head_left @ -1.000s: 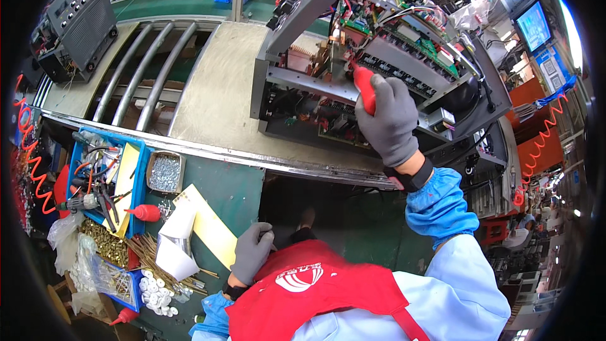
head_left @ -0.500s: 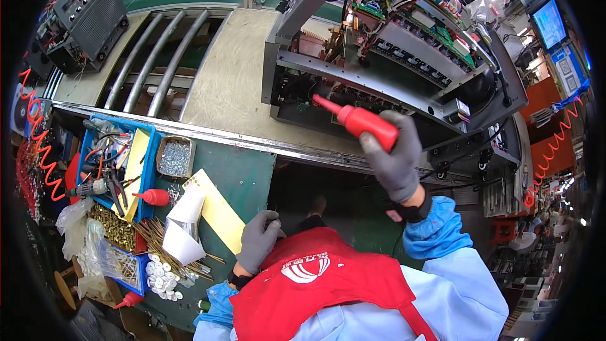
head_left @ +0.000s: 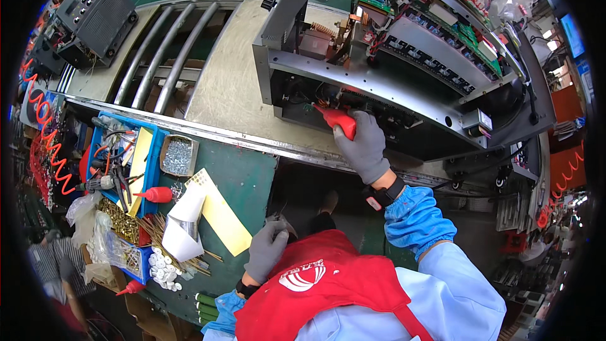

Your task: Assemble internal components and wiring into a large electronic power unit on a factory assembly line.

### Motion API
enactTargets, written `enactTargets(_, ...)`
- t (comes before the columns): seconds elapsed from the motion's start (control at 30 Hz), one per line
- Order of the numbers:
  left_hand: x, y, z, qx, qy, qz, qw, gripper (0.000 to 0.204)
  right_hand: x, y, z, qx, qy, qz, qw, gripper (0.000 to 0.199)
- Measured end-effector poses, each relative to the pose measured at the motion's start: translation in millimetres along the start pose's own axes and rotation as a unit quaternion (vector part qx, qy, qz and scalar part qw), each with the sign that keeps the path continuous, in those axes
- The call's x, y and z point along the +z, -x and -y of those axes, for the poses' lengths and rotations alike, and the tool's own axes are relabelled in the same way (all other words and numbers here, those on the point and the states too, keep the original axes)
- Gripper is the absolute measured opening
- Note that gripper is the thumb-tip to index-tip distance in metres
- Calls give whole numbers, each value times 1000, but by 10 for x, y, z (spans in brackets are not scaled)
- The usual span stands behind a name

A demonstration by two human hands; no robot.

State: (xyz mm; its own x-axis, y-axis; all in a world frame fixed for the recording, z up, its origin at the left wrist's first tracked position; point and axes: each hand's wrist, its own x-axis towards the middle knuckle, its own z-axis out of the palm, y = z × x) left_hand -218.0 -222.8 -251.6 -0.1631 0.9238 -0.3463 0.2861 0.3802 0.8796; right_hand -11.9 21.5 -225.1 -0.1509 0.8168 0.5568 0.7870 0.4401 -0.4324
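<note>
My right hand [head_left: 364, 148], in a grey glove, is wrapped round a red squeeze bottle [head_left: 341, 122]. The bottle's pointed nozzle is tilted up and left, at the open lower bay of a dark metal machine housing [head_left: 372, 88]. Whether the tip touches anything inside cannot be told. Wires and circuit boards [head_left: 435, 16] fill the upper part of the housing. Close to the red apron [head_left: 315, 271], my left hand [head_left: 266, 249], also gloved in grey, has its fingers curled in. A thin greyish thing shows by its fingertips, too small to name.
On the green bench [head_left: 237, 177] at left stand a blue bin [head_left: 156, 164] of tools, a box of screws [head_left: 178, 156], yellow sheets [head_left: 224, 221], a second red bottle [head_left: 158, 194] and white discs [head_left: 164, 270]. Metal rollers [head_left: 170, 57] lie beyond. A person [head_left: 60, 271] is at lower left.
My right hand has brought the red bottle left and down toward the housing's lower bay. My left hand has shifted slightly right and down, and the view has turned a little.
</note>
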Motion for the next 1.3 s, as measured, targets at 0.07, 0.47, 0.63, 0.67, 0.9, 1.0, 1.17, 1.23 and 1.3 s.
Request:
enactTargets(0.07,62,-3,18,3,6,-7,1000,24,21,-18,-32,25,32,34,999,41)
enactTargets(0.47,288,-107,-116,-13,18,-15,1000,26,-24,-220,-32,107,-29,191,975,38)
enactTargets(0.63,332,-137,-115,-6,24,-25,999,26,-27,-291,-38,117,-22,199,973,32)
enactTargets(0.67,339,-142,-109,-6,31,-26,999,26,-33,-300,-47,113,-11,209,971,33)
enactTargets(0.9,334,-167,-102,-14,35,-32,999,25,-73,-326,-22,72,-51,163,983,30)
enactTargets(1.0,311,-185,-138,-17,23,-32,999,24,-34,-308,-58,76,-49,164,982,30)
enactTargets(1.17,290,-197,-121,-17,29,-34,999,25,-60,-312,-31,90,-26,213,973,33)
enactTargets(1.23,289,-203,-109,-16,31,-36,999,25,-57,-276,-39,84,-16,205,975,32)
enactTargets(1.3,288,-210,-108,-14,33,-37,999,25,-45,-267,-42,79,-5,197,977,31)
